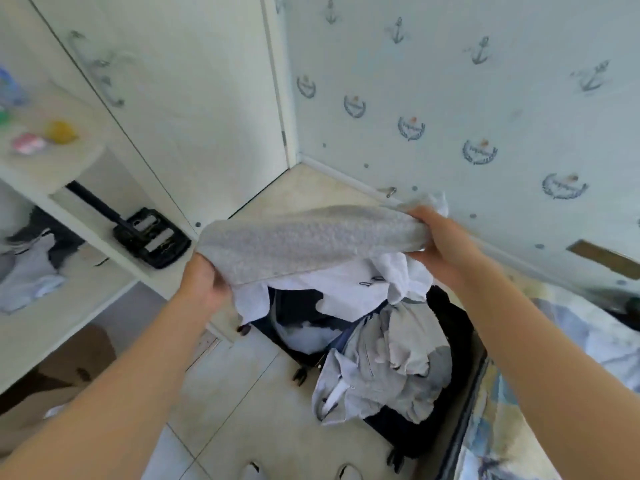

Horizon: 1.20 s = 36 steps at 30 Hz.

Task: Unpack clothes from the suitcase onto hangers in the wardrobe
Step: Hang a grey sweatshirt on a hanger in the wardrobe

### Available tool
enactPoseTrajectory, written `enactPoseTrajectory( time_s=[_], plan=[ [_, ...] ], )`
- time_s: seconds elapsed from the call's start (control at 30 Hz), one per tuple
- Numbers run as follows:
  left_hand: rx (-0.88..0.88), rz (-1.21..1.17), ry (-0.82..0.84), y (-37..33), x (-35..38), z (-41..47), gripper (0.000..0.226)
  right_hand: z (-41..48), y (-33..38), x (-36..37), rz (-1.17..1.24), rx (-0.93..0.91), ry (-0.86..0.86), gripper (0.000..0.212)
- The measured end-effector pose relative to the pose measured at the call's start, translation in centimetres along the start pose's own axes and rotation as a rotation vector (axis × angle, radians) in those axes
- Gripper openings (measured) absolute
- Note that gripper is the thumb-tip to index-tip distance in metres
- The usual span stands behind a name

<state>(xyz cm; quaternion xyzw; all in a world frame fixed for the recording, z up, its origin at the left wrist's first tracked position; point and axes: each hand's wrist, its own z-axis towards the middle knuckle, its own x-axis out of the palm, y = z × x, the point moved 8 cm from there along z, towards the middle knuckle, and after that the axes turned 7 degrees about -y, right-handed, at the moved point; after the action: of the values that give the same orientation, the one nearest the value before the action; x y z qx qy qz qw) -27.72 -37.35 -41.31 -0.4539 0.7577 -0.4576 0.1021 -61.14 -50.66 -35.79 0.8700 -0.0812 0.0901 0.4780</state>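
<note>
I hold a grey garment [308, 240] stretched between my hands, left hand [204, 284] gripping one end, right hand [438, 237] the other, above the open suitcase [446, 327] of crumpled clothes [381, 375]; wardrobe shelves [52, 174] stand left.

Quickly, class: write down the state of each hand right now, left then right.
Left hand: closed, grips one end of the grey garment.
Right hand: closed, grips the other end of it.

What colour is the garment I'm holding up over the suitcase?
Light grey outside, white underneath; the garment shows best in the head view.
</note>
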Motion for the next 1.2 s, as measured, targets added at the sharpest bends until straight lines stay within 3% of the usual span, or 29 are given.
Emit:
enactPoseTrajectory(
  time_s=[0.17, 0.27, 0.37, 0.43, 0.53, 0.6, 0.7, 0.8, 0.87, 0.93, 1.03, 1.1, 1.2],
  plan=[
    [0.038, -0.080, -0.097, -6.3, -8.1, -5.4, 0.034, -2.8, 0.0, 7.4, 0.039, -0.002, 0.106, 0.041],
    [-0.011, -0.008, -0.097, -7.3, -13.9, -7.8, 0.034, -5.4, -0.9, 13.4, -0.067, 0.004, 0.214, 0.034],
    [-0.038, 0.078, -0.202, -7.0, -22.1, -9.7, 0.034, -9.5, -3.0, 20.4, -0.227, -0.020, 0.354, 0.030],
    [-0.074, 0.223, -0.285, -6.4, -27.0, -10.6, 0.032, -12.2, -4.4, 24.6, -0.351, -0.067, 0.455, 0.039],
    [-0.044, 0.620, -0.377, -6.8, -33.7, -11.9, 0.014, -16.9, -7.2, 31.0, -0.525, -0.133, 0.610, 0.052],
    [-0.009, 0.706, -0.422, -7.6, -36.7, -12.3, 0.007, -20.5, -8.6, 34.8, -0.591, -0.177, 0.697, 0.054],
    [-0.062, 0.407, -0.381, -7.7, -38.4, -12.5, 0.027, -26.4, -10.4, 39.2, -0.723, -0.240, 0.866, 0.056],
    [-0.187, -0.042, -0.137, -7.7, -35.5, -12.4, 0.076, -31.6, -12.0, 41.2, -0.872, -0.273, 1.047, 0.052],
    [-0.232, -0.273, -0.041, -8.6, -34.5, -12.7, 0.093, -35.3, -13.4, 41.5, -0.967, -0.250, 1.192, 0.052],
    [-0.214, -0.413, -0.039, -9.4, -34.7, -12.4, 0.076, -38.5, -14.7, 40.9, -1.052, -0.225, 1.355, 0.051],
    [-0.155, -0.118, -0.195, -10.2, -36.5, -12.4, 0.016, -40.7, -17.2, 39.1, -1.204, -0.198, 1.467, 0.054],
    [-0.149, 0.089, -0.280, -10.9, -37.4, -12.9, 0.018, -40.9, -19.5, 37.5, -1.356, -0.149, 1.519, 0.056],
    [-0.163, 0.095, -0.291, -11.6, -37.7, -13.5, 0.018, -40.9, -22.6, 35.5, -1.591, -0.072, 1.653, 0.048]
  ],
)
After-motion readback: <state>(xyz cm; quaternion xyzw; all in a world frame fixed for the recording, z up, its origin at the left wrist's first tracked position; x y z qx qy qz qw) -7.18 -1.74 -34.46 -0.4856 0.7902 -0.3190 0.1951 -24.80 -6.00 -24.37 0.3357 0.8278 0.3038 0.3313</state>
